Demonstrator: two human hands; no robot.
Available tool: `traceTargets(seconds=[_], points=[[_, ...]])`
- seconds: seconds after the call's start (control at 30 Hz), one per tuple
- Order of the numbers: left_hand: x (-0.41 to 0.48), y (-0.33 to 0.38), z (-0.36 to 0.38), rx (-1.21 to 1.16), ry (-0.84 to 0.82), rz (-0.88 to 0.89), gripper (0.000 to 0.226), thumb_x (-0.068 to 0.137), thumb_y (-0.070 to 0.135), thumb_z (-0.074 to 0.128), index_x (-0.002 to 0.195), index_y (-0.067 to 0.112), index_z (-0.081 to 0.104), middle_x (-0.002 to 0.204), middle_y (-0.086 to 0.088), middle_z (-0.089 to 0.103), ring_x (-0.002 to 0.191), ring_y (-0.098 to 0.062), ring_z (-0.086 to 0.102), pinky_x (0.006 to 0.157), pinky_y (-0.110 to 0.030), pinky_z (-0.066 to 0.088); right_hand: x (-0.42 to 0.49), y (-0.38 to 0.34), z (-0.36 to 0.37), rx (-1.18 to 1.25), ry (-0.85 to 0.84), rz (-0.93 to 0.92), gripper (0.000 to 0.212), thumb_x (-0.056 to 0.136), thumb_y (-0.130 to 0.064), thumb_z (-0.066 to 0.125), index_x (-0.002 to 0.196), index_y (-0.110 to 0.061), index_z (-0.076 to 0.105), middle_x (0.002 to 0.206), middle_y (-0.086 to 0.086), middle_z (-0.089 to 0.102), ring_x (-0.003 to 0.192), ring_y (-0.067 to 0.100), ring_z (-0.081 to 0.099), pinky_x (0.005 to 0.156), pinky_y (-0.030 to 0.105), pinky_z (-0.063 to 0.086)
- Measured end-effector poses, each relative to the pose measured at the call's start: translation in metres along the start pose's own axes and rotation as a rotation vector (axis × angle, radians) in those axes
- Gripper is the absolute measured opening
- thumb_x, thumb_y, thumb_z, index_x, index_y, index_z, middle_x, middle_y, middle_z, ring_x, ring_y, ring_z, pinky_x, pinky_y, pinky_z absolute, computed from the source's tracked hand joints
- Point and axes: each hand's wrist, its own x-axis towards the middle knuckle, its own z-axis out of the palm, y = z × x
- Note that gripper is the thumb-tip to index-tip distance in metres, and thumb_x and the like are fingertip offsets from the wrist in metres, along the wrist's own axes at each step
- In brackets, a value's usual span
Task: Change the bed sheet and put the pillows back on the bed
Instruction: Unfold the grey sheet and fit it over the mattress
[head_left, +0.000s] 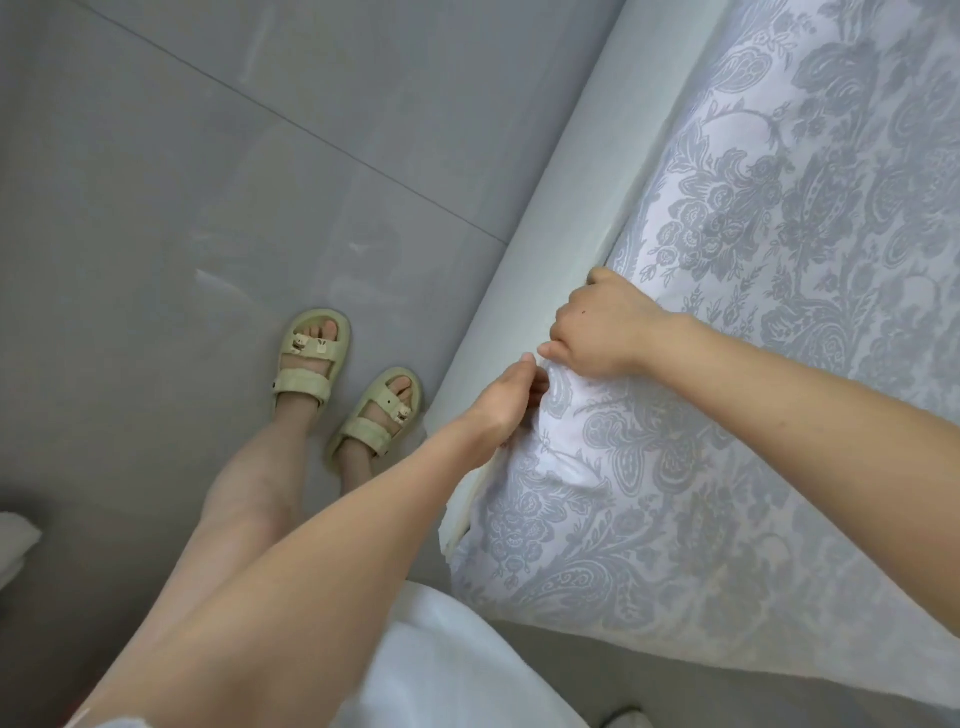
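Sandals (311, 358) are seen on the grey floor (156, 182), left of the bed rail (545, 234), so the body is placed close to the working edge. Just on the rail's mattress side, the left hand (511, 397) is closed narrowly on a fold of the bed sheet (779, 260), which is pinched between thumb and fingers, apparently to gather slack. Right of it, against the rail, the right hand (602, 322) is curled over the sheet's edge with its fingertips hidden in the gap, probably so that the edge is pushed down. The sheet is spread over the mattress right of the rail. No container is shown; only that gap is judged to take in cloth. Pillows cannot be identified.
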Motion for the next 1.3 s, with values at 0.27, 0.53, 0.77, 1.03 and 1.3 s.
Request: traceTargets(seconds=[0.27,0.53,0.77,1.03,1.3], points=[[0.005,0.005,0.012,0.043,-0.113,-0.112,0.062,0.101,0.049,0.008,0.100,0.017,0.061,0.092,0.001,0.061,0.070,-0.008,0.052,0.054,-0.014,0.040,0.007,-0.015,0.000,-0.092,-0.241,0.042,0.054,0.102,-0.042,0.011,0.121,-0.022,0.057,0.127,0.004,0.059,0.122,0.022,0.048,0.107,0.039,0.017],[-0.011,-0.048,-0.026,-0.204,0.110,-0.028,0.054,0.104,0.035,0.023,0.088,0.012,0.070,0.089,-0.001,0.068,0.082,-0.015,0.059,0.087,-0.027,0.046,0.034,-0.031,0.003,-0.048,-0.448,0.140,0.049,0.102,-0.041,0.013,0.141,-0.029,0.041,0.146,0.001,0.043,0.136,0.026,0.034,0.112,0.044,0.015],[-0.029,-0.053,-0.003,-0.094,0.006,0.000,0.047,0.099,0.049,0.033,0.112,0.018,0.066,0.114,0.001,0.068,0.110,-0.017,0.060,0.103,-0.032,0.040,0.023,-0.030,0.008,0.043,-0.089,0.127,0.057,0.102,-0.047,0.017,0.121,-0.015,0.059,0.128,0.007,0.059,0.121,0.024,0.051,0.102,0.038,0.030],[-0.038,-0.066,0.009,0.019,-0.127,-0.209,0.068,0.097,0.059,0.012,0.126,0.019,0.059,0.124,0.003,0.061,0.104,-0.011,0.054,0.092,-0.022,0.036,-0.012,-0.053,0.039,0.279,0.542,0.178,0.061,0.092,-0.048,0.025,0.071,-0.015,0.072,0.071,0.005,0.069,0.079,0.028,0.061,0.100,0.045,0.033],[-0.025,-0.055,-0.026,0.016,0.059,-0.127,0.055,0.103,0.043,0.021,0.101,0.008,0.063,0.095,-0.007,0.066,0.082,-0.017,0.061,0.082,-0.026,0.049,-0.047,-0.099,0.085,0.374,0.848,0.180,0.027,0.087,-0.028,0.050,0.090,-0.012,0.072,0.103,0.004,0.068,0.101,0.027,0.060,0.109,0.046,0.025]])
